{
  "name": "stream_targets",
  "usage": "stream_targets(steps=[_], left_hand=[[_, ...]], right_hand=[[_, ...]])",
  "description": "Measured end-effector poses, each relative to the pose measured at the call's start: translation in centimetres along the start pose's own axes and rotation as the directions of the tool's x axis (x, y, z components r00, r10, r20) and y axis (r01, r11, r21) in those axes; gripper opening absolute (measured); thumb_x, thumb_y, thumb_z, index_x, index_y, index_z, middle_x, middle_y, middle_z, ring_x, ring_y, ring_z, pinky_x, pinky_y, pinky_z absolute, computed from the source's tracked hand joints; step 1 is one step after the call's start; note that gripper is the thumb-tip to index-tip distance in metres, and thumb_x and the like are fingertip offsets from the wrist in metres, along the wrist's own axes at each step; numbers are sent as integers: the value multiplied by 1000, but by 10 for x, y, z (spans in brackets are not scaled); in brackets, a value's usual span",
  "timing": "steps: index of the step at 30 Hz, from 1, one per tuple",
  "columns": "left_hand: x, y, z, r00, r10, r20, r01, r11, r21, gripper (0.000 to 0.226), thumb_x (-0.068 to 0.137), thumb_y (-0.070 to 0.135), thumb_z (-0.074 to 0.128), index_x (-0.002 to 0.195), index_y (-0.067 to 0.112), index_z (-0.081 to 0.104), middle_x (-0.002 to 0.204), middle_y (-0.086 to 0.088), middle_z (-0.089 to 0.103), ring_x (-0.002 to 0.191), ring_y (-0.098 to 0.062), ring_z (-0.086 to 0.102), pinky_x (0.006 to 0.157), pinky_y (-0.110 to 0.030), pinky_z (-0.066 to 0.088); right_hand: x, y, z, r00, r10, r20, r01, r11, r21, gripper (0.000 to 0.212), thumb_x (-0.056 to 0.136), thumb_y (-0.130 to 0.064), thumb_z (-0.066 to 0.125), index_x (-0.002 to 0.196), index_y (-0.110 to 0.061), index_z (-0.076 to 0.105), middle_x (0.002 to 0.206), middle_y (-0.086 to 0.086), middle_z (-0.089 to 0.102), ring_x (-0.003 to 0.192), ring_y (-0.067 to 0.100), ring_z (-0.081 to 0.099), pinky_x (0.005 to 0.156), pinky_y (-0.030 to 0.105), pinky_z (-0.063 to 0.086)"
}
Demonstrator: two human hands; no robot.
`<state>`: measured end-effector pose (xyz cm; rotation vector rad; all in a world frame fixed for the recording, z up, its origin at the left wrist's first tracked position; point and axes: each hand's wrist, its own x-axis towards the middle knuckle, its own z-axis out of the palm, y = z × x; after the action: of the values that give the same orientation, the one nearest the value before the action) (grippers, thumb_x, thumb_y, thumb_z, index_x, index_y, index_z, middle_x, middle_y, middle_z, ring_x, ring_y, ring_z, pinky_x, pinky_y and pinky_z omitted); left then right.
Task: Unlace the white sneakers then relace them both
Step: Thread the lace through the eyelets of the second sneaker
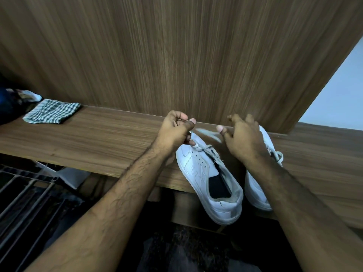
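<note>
Two white sneakers stand on a wooden shelf (98, 138), heels toward me and hanging over its front edge. The left sneaker (208, 177) shows its dark insole and mostly bare eyelets. My left hand (175, 130) hovers over its toe with fingers curled, pinching a lace end. My right hand (242, 138) is beside it and pinches a blurred white lace (208, 134) that stretches between the hands. The right sneaker (261, 185) lies mostly under my right forearm, with a lace loop (279, 156) showing at its side.
A folded green checked cloth (52, 112) lies at the shelf's left end beside a dark bundle (11, 107). A wooden panel (176, 55) rises right behind the shelf. A metal rack (27, 195) stands below at the left.
</note>
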<state>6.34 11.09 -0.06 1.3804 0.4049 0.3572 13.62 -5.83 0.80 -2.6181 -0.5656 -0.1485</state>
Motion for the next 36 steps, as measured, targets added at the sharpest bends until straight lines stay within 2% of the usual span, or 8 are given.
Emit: stream_targets(steps=[3,10,13,18,24,28,32,36], left_hand=[[-6,6,4,982,-57,180,92,977,-190,7,103,11,59,102,7,53,63,-3,54,47,-13,54,60,-34,56],[-5,10,5,981,-24,194,82,952,-296,8,103,14,57,95,12,60,69,-2,53,52,-8,47,48,-20,48],[0,7,0,993,41,109,-17,977,-212,10,98,9,63,91,15,61,63,5,49,51,-5,40,48,-20,38],[8,-6,-3,987,96,-125,-92,995,43,18,92,-2,69,88,13,60,60,10,42,51,-2,40,56,-16,46],[11,-9,-5,937,140,-320,-134,990,43,21,90,-10,65,95,10,59,75,3,45,56,2,50,58,-9,47],[18,-8,-17,841,234,-487,-206,972,113,24,72,7,65,87,25,61,98,-12,53,79,-12,53,76,-22,48],[26,-15,-25,805,207,-555,-122,975,186,22,68,14,64,81,32,62,106,-16,59,83,-18,57,82,-29,54],[18,-14,-16,907,99,-409,-15,979,202,19,80,11,68,82,30,65,90,-4,66,83,-21,65,80,-34,56]], right_hand=[[-3,-12,-2,982,-186,-30,187,934,305,32,99,-43,58,122,-21,65,115,-1,61,108,16,61,95,41,52],[-11,-23,14,945,-250,209,39,724,689,33,93,-49,62,105,-19,67,93,6,77,88,19,72,88,55,57],[-5,-18,9,976,-178,128,54,764,643,35,90,-54,62,91,-20,71,73,1,68,68,16,59,68,43,52],[-2,-14,4,1000,8,-21,9,705,710,26,94,-43,68,87,-18,72,66,-6,64,63,15,60,67,32,52],[-4,-24,-12,994,12,106,-106,286,952,17,101,-33,60,94,-19,68,59,-6,45,50,5,37,48,18,36],[-4,-22,-21,985,-33,171,-166,118,979,24,101,-39,57,85,-27,69,63,-8,46,48,4,32,41,18,23],[-5,-19,-19,978,-15,208,-203,154,967,22,102,-35,56,92,-22,70,69,-8,53,49,3,33,40,17,22],[-6,-21,-16,981,-20,193,-176,330,928,25,106,-22,48,120,-15,68,100,-5,75,57,3,47,41,16,32]])
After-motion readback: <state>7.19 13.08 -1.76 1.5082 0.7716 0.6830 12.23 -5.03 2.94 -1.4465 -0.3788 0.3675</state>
